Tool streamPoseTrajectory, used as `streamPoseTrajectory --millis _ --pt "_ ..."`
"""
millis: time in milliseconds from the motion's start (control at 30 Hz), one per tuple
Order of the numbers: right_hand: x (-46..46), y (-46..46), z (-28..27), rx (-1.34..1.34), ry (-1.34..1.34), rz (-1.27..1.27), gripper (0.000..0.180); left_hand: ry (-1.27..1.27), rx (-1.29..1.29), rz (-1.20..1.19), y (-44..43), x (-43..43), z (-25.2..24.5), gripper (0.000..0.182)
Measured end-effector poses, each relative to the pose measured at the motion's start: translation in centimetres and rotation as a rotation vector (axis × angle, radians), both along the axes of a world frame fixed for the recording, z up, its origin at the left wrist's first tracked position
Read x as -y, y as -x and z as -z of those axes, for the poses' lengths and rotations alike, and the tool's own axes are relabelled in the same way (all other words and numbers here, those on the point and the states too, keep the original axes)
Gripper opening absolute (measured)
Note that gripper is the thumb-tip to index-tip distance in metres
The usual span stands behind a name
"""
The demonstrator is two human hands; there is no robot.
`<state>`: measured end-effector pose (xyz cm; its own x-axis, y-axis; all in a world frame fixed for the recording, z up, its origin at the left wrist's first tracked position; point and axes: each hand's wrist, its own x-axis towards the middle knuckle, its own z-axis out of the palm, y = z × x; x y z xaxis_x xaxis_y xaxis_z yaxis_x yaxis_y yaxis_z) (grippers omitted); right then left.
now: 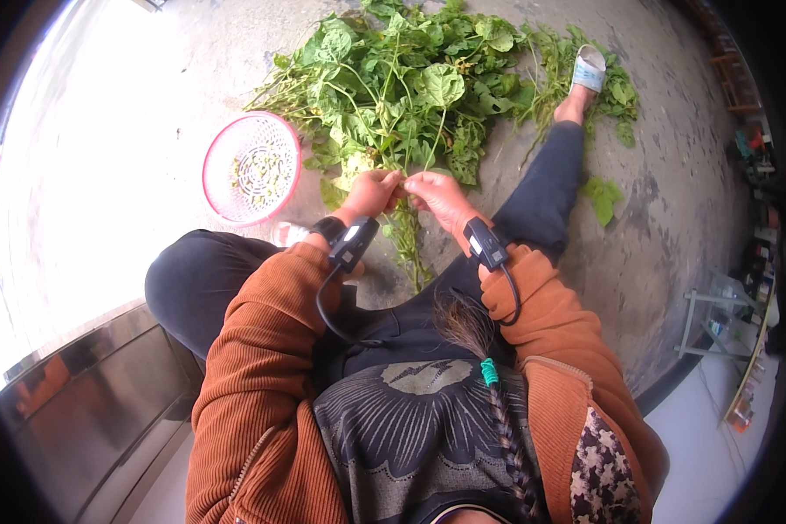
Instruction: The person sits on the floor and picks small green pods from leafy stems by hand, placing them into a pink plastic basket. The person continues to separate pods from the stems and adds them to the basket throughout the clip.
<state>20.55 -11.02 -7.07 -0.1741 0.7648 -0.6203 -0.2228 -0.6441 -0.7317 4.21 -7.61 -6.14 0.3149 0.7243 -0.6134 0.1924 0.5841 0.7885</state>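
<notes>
My left hand (375, 191) and my right hand (437, 198) nearly meet at the stems of a leafy green bean plant (393, 124), fingertips pinched on something small that the fingers hide. Below my hands a bundle of stems (407, 245) hangs down between my legs. Beyond them lies a large heap of cut plants (491, 39) with broad green and some yellowing leaves. Left of the heap is a pink-rimmed plastic basket (299, 164) with small green pods (262, 171) scattered over its bottom.
My outstretched leg (545, 187) runs to the right, its slippered foot (588, 75) against more plants. One loose leaf (602, 198) lies on the concrete floor (668, 164). A metal-framed stand (714, 321) is at the far right, and a shiny metal panel (105, 386) at the lower left.
</notes>
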Motion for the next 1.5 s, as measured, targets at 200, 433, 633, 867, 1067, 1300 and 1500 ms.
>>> streamPoseTrajectory --millis 200,433,633,867,1067,1300,1500 --pt "0.1 0.2 -0.3 0.012 -0.028 0.066 0.012 -0.048 -0.004 0.103 0.0 0.1 -0.1 0.031" --pt "-0.1 -0.1 -0.4 -0.041 0.004 0.031 0.014 0.092 0.074 -0.095 0.2 0.0 0.5 0.031" --pt "-0.2 -0.3 -0.7 -0.074 0.024 0.019 0.021 0.219 0.228 -0.262 1.7 -1.0 0.3 0.023" --pt "-0.6 -1.0 -0.8 -0.158 -0.002 -0.005 0.041 0.296 0.417 -0.329 2.8 -2.3 -0.5 0.023" --pt "-0.8 -1.0 -0.6 -0.167 0.044 -0.04 0.059 0.288 0.321 -0.229 2.6 -1.8 -0.6 0.029" --pt "-0.7 -0.3 -1.0 -0.074 -0.007 -0.206 0.064 0.076 -0.178 0.221 1.5 -1.3 0.5 0.033" --pt "-0.3 -0.1 -0.8 -0.13 0.012 0.058 0.045 0.237 0.019 0.065 1.8 -0.8 0.9 0.025"
